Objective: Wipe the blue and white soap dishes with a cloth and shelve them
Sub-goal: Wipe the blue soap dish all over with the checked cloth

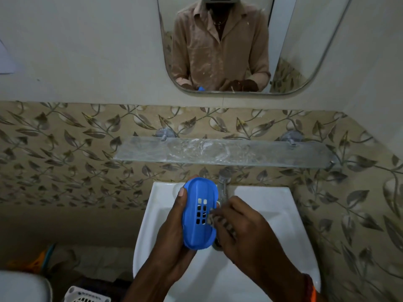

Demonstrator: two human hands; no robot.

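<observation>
Blue soap dish (199, 214): held in the air above the white sink (272, 214), just left of the tap (222, 186); it touches neither.
Long axis: runs away from the person toward the wall, the far end leaning a little left; the near end sits lowest in the view, over the basin.
Facing: the slotted face, with its block of small rectangular drain holes, is turned up toward the camera and tilted slightly right.
Left hand (172, 240): cupped under and around the dish's left side, thumb lying along the left rim, fingertips showing past the far end; it carries the dish.
Right hand (237, 223): fingers curled in against the right edge of the dish near the drain holes, pinching a small greyish scrap (211, 219) pressed to the plastic; too little of it shows to tell whether it is the cloth.
Right wrist: a dark beaded band and an orange thread.
Glass shelf (222, 152): mounted on the leaf-patterned tile wall above the tap, smeared and bare.
Mirror (239, 44): above the shelf; it reflects the person's tan shirt, both hands and a sliver of the blue dish.
Lower left: the corner of a white slatted basket (87, 296) and some orange items, dim and unclear.
</observation>
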